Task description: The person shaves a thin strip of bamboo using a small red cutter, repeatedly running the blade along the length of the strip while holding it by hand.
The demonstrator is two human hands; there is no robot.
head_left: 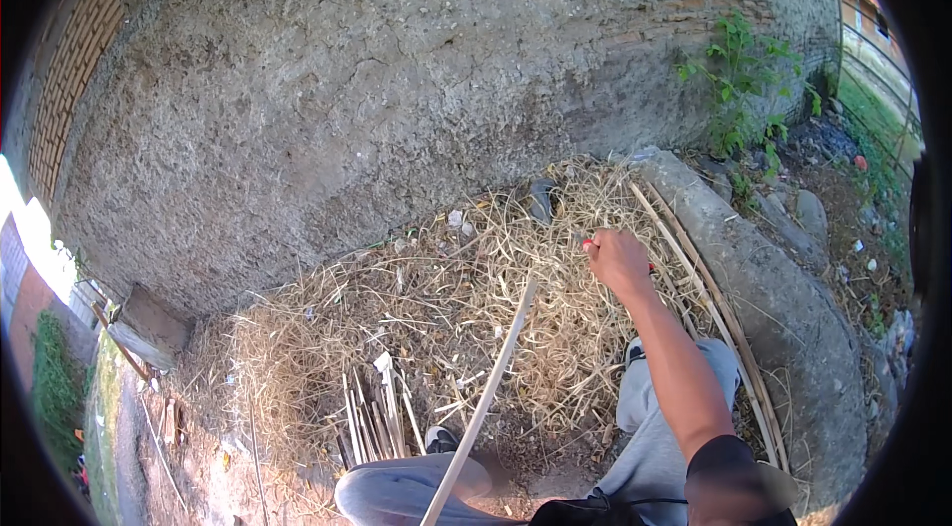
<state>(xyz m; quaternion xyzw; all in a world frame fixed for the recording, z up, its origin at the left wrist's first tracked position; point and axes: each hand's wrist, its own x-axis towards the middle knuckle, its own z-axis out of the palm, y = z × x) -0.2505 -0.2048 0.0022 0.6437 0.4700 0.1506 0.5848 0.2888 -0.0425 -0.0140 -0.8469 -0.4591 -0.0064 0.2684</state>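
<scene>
Right hand (620, 263) clamped on red-handled tool (588, 243), over right part of straw heap (563, 367). Left hand out of view; grip: cannot tell. Pale strip (483, 402) slants above heap's near middle.

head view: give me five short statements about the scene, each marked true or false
1. The right hand is closed around a red object. True.
2. Pale shavings lie on the ground near the wall. True.
3. The green plant grows at the wall's left end. False: the green plant is toward its right end.
4. The right sleeve is white. False: the right sleeve is black.
5. Several thin sticks lie to the right of both shoes. False: they lie left of the left shoe.
</scene>
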